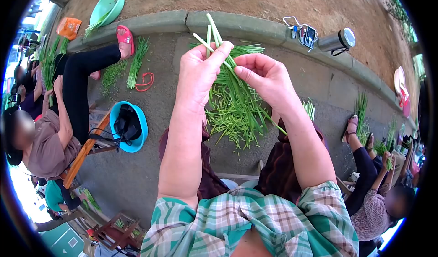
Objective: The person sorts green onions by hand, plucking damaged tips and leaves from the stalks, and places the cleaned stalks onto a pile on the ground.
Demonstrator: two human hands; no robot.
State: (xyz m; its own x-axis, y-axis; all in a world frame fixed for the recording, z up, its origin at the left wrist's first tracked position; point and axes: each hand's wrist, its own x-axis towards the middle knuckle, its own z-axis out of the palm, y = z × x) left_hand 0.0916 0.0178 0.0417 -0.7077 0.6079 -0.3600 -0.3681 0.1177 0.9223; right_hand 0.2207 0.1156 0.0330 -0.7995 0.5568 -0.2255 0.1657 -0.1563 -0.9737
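Grey ground (114, 184) spreads around the loose green pile (235, 122); above it, your left hand (200, 72) pinches pale-ended stalks (239, 84) between closed fingers, your right hand (264, 79) has fingers pinched on their greens. Beyond the pile runs a curb (246, 26).

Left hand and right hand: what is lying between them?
Green stalks cross the gap between the left hand and the right hand, as the head view shows.

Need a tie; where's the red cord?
The red cord lies left in the head view, beside a green stalk bundle, above the blue basin in frame.
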